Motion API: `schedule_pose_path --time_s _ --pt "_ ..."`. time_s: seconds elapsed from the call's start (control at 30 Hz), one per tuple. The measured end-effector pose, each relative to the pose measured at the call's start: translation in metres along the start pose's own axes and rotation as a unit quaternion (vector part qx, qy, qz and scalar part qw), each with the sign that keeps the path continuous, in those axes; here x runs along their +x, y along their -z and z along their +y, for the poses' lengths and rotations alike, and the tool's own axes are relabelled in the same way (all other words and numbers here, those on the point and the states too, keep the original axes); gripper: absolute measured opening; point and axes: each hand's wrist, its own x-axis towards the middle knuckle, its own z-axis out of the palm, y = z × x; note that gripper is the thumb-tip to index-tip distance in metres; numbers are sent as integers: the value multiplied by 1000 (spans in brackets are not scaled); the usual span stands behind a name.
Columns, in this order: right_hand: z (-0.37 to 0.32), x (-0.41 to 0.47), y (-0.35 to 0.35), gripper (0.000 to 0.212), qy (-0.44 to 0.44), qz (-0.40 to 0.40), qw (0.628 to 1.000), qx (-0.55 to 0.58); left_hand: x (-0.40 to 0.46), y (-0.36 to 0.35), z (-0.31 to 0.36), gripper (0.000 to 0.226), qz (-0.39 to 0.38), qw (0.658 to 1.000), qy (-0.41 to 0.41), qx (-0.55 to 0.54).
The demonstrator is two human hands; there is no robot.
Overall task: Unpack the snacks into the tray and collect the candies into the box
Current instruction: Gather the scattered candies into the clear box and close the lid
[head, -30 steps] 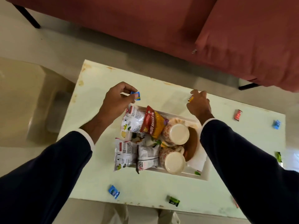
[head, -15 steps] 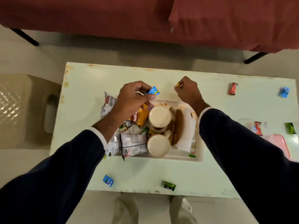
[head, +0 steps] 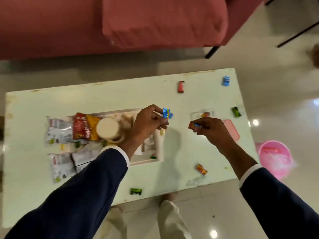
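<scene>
Blurring past reading, snack packet (head: pixel 84 126) print

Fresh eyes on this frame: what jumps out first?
Both hands hover mid-table, each pinching a candy: the left hand a blue candy, the right hand a red candy. Left of them, the tray is heaped with snack packets.

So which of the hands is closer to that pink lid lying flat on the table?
Right. The right hand, pinching a red candy, sits just beside the flat pink lid; the left hand, with a blue candy, is over the tray.
</scene>
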Motion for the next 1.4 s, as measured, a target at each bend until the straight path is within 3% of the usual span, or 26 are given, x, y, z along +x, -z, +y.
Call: schedule_pose_path --time_s 0.13,0.27,0.43,0.57,0.63,0.73,1.0,1.3,1.4 --pt "37 -2 53 9 -57 91 993 54 14 -75 -3 14 -17 999 15 31" --pt "57 15 79 13 -82 164 983 -13 34 -138 -5 12 -7 997 30 69" --pt "61 42 86 20 -72 133 987 -51 57 -193 -9 16 18 992 17 122" --pt "65 39 91 20 -75 141 981 -113 60 -204 -13 39 20 985 14 173" --pt "69 30 93 13 -52 151 977 -138 52 -195 -15 36 23 983 15 181" --pt "76 9 86 12 -29 139 986 -87 29 -172 -22 22 7 982 24 185" --pt "73 -65 -29 15 -6 -6 998 -66 -79 -82 -62 23 -31 988 49 147" --pt "76 -129 -223 15 10 -118 984 -131 -223 64 -195 29 83 978 114 155" --pt "89 -140 -264 15 31 -105 971 -211 -259 106 -231 29 105 972 120 170"
